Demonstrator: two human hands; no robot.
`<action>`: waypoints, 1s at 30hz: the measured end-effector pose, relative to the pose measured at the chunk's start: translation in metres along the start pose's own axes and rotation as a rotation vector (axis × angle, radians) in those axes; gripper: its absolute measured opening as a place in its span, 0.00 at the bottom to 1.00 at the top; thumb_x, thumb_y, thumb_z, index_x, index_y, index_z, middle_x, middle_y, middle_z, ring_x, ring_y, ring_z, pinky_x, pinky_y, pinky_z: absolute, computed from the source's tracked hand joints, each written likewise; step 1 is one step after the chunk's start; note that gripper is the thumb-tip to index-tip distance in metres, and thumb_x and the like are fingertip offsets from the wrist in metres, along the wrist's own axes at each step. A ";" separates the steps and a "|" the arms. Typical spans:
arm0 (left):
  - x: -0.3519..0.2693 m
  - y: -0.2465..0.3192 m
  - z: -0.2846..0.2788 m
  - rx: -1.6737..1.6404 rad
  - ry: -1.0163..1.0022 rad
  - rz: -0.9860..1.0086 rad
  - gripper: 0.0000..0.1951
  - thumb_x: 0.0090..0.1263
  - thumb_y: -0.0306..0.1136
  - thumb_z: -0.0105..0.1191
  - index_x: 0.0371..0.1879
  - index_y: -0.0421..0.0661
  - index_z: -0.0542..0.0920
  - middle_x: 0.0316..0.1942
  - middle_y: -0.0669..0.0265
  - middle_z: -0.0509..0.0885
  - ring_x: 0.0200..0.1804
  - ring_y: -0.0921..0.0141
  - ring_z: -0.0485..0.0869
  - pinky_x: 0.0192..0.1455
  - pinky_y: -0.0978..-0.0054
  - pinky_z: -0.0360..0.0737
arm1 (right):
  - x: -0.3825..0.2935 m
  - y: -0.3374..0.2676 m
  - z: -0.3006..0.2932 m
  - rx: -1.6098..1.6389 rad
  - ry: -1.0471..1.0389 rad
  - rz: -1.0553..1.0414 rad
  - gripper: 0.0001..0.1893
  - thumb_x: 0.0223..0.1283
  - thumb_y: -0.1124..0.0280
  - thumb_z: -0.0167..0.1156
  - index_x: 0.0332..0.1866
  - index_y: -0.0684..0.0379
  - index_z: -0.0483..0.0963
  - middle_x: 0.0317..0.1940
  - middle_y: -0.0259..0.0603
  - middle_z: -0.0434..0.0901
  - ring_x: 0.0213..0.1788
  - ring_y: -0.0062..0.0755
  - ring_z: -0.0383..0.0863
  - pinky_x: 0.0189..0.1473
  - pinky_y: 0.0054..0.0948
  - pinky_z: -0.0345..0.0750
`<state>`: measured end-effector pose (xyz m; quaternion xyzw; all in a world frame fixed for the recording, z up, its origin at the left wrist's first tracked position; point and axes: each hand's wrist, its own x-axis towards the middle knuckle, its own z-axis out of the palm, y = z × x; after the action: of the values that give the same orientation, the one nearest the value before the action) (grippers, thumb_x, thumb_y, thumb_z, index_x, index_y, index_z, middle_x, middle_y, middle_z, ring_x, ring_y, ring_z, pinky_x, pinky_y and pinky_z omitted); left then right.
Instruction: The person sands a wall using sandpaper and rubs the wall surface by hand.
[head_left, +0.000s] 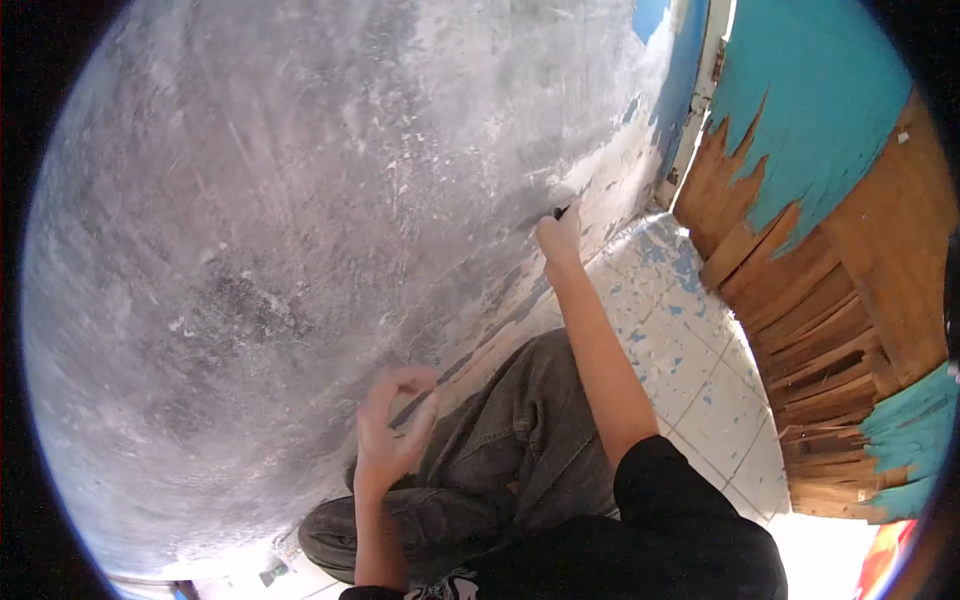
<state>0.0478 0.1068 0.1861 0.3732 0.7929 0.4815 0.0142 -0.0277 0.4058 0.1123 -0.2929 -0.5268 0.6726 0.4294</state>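
Note:
My right hand (561, 236) is closed around a small dark tool (560, 212), held against the low part of a grey, patchy wall (322, 202). Most of the tool is hidden by my fingers, so its kind cannot be told. Around it the wall surface shows pale, scraped plaster. My left hand (394, 431) is raised by the wall's lower edge, above my bent leg, with thumb and fingers apart and nothing between them. It looks slightly blurred.
A splintered wooden door (817, 300) with peeling turquoise paint stands at the right, beside a worn door frame (694, 112). Blue and white paint flakes lie scattered over the tiled floor (682, 375). My crossed legs (517, 427) are close to the wall.

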 end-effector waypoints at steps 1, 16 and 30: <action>0.006 0.004 0.000 0.021 0.034 0.056 0.11 0.57 0.26 0.55 0.40 0.40 0.77 0.34 0.62 0.79 0.37 0.69 0.78 0.44 0.74 0.73 | 0.006 -0.002 -0.005 0.054 -0.049 0.070 0.25 0.41 0.85 0.40 0.51 0.66 0.61 0.40 0.39 0.68 0.42 0.27 0.67 0.46 0.23 0.66; 0.075 -0.043 0.201 0.077 0.259 0.048 0.10 0.59 0.24 0.46 0.40 0.41 0.73 0.36 0.55 0.74 0.42 0.57 0.73 0.45 0.61 0.68 | 0.014 0.000 0.001 -1.132 0.039 -0.476 0.38 0.52 0.67 0.52 0.60 0.85 0.44 0.61 0.73 0.52 0.67 0.60 0.50 0.67 0.48 0.48; 0.067 -0.051 0.196 0.038 0.309 0.041 0.07 0.59 0.25 0.45 0.35 0.38 0.73 0.33 0.57 0.73 0.39 0.58 0.71 0.45 0.63 0.66 | 0.001 0.005 0.012 -1.362 0.141 -0.743 0.28 0.54 0.75 0.47 0.56 0.86 0.54 0.55 0.71 0.62 0.61 0.56 0.61 0.63 0.48 0.56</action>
<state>0.0448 0.2820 0.0639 0.3111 0.7867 0.5183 -0.1249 -0.0397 0.4005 0.1114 -0.3383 -0.8588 -0.0074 0.3848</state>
